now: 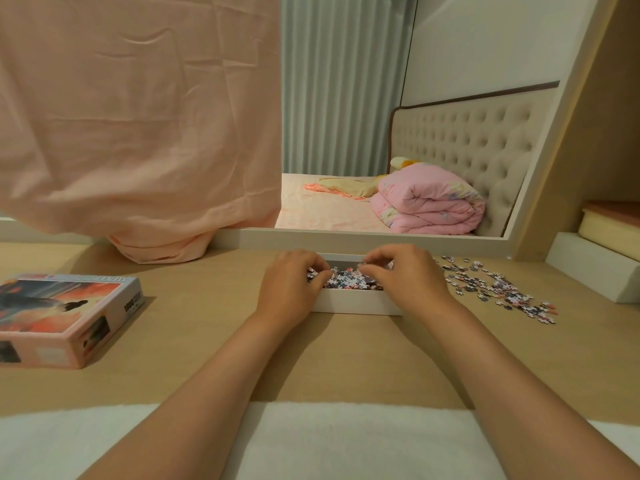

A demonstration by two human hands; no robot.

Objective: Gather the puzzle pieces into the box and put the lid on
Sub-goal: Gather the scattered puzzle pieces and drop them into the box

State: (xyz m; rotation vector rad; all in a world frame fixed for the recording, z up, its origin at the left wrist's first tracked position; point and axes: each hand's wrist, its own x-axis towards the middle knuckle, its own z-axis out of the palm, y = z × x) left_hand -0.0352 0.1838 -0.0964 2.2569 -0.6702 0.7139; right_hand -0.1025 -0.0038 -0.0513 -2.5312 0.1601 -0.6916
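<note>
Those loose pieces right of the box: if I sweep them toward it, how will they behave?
The loose pieces look small, flat and separate, so they will probably slide and scatter rather than clump. Lying flat on the smooth table, single ones may be hard to pinch. The box wall would likely block them.

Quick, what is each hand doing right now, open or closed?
Left hand: fingers curled round small multicoloured cardboard puzzle pieces over the shallow white cardboard box.
Right hand: also curled, gripping pieces over that box.
</note>
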